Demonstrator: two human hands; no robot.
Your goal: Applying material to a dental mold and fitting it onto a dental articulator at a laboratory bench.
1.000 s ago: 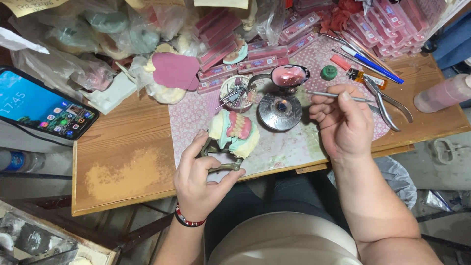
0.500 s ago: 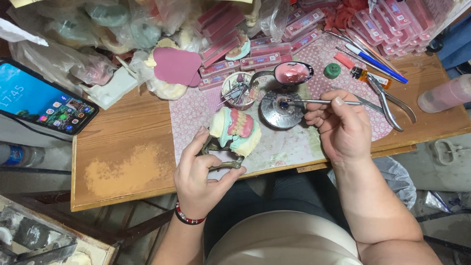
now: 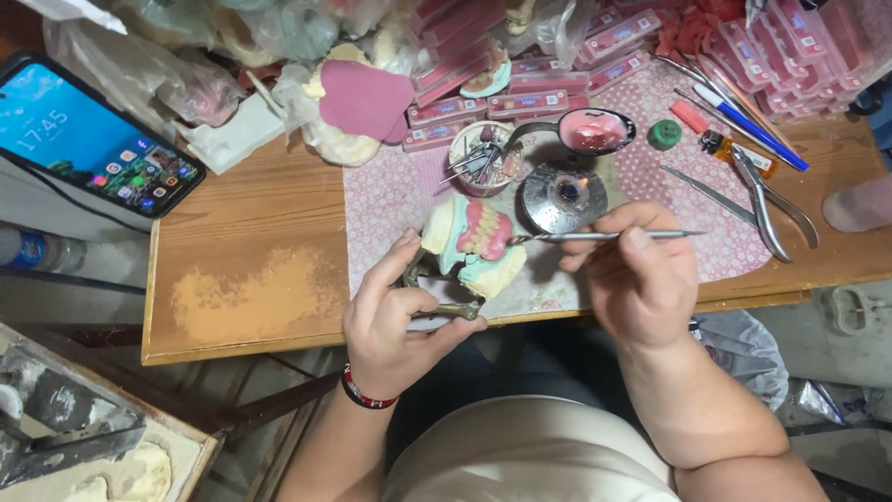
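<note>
My left hand point(image 3: 395, 321) grips a brass articulator frame that carries a denture model point(image 3: 469, 244), pale plaster with pink wax gums and white teeth. It is held just above the front edge of the wooden table point(image 3: 246, 279). My right hand point(image 3: 636, 274) pinches a thin metal wax tool point(image 3: 604, 236) like a pen. The tool's tip touches the right side of the pink wax. Right behind the tool sits a small round metal burner point(image 3: 562, 197) with a tiny flame.
A pink patterned mat point(image 3: 669, 200) covers the table's middle. On it lie a spoon with pink wax point(image 3: 595, 130), a cup of instruments point(image 3: 483, 158), pliers point(image 3: 767, 204), a blue pen point(image 3: 753, 130) and a green cap point(image 3: 663, 134). A lit phone point(image 3: 88, 139) lies left; tooth trays and bags fill the back.
My right hand brought the tool from the burner's flame down and left to the wax on the model. My left hand tilted the model slightly toward it.
</note>
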